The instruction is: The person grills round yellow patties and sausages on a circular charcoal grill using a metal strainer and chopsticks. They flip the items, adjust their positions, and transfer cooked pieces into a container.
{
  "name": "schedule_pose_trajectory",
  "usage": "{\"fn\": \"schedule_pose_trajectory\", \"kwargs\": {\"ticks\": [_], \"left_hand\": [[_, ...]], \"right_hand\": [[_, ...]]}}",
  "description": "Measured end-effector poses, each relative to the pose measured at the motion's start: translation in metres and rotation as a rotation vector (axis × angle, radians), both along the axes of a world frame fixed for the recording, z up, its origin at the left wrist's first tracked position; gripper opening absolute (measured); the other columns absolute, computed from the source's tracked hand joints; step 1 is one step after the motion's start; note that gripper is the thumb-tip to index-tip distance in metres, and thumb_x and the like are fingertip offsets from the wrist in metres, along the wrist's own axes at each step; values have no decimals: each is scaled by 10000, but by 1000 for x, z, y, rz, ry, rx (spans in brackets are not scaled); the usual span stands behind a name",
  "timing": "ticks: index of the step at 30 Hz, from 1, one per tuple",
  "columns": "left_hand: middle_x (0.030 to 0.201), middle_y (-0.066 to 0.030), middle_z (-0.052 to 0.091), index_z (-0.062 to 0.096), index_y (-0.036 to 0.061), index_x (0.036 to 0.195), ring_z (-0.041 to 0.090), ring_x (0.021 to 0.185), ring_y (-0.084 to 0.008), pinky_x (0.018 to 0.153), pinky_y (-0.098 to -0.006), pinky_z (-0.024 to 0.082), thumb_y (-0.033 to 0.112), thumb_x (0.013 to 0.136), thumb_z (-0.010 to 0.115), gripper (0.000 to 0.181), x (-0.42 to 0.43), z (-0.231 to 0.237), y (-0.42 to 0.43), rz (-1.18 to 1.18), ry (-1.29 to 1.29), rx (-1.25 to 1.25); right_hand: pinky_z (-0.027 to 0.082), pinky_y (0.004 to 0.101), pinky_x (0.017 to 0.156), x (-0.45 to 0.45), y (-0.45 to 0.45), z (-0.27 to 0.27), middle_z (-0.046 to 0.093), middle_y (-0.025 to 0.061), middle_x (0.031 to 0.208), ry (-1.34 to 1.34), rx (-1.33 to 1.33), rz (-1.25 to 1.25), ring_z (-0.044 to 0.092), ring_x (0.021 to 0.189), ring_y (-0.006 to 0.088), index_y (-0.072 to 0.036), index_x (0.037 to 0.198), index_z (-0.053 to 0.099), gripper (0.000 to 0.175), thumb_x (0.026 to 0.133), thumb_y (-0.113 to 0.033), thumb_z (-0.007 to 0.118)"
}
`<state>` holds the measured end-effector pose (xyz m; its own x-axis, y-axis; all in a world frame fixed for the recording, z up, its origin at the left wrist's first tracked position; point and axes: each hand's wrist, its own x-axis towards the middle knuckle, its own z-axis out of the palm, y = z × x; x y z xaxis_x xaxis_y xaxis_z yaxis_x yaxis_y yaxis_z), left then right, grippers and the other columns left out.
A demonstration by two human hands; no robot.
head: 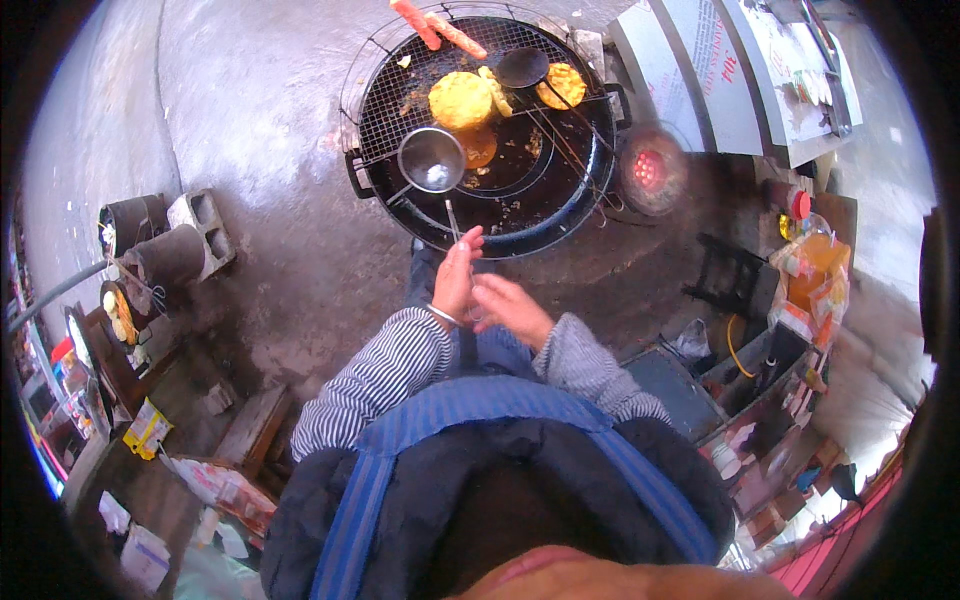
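Observation:
Before me stands a large round black pan [491, 206] with a wire rack [401, 82] over its far part. My left hand [454, 283], with a bracelet at the wrist, is at the pan's near edge. A thin rod [451, 216] runs up from its fingers toward the pan. Close beside it, my right hand [514, 306] has bent fingers near the left palm; what they hold is hidden. A round metal bowl-shaped ladle [431, 159] rests over the pan. Beyond it lie a yellow fried cake [460, 101] and an orange-brown round piece [478, 146] in the pan.
On the rack lie reddish sticks [455, 35], a dark ladle [523, 67] and another fried cake [562, 85]. A glowing round burner [649, 169] stands right of the pan. Cylindrical briquettes [169, 251] and a concrete block [202, 225] stand left. An orange-brown container [816, 262] is right.

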<state>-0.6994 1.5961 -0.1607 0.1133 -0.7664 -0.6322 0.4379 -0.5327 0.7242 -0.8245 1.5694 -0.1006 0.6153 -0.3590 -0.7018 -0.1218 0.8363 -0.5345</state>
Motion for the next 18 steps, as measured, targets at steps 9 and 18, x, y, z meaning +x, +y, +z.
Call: {"fn": "schedule_pose_trajectory", "kwargs": {"ticks": [9, 18], "left_hand": [[971, -107, 607, 567, 28, 1099, 562, 845, -206, 778, -329, 451, 334, 898, 467, 379, 5, 2, -8, -582, -144, 80], [1011, -149, 572, 542, 46, 979, 558, 919, -279, 764, -397, 420, 145, 774, 515, 230, 111, -25, -79, -997, -1819, -42]], "right_hand": [[311, 202, 427, -34, 34, -36, 465, -13, 662, 123, 60, -328, 393, 513, 56, -73, 952, 519, 153, 909, -193, 434], [344, 222, 407, -86, 32, -159, 461, 5, 576, 821, -604, -198, 419, 464, 75, -36, 962, 514, 152, 900, -140, 422]]}}
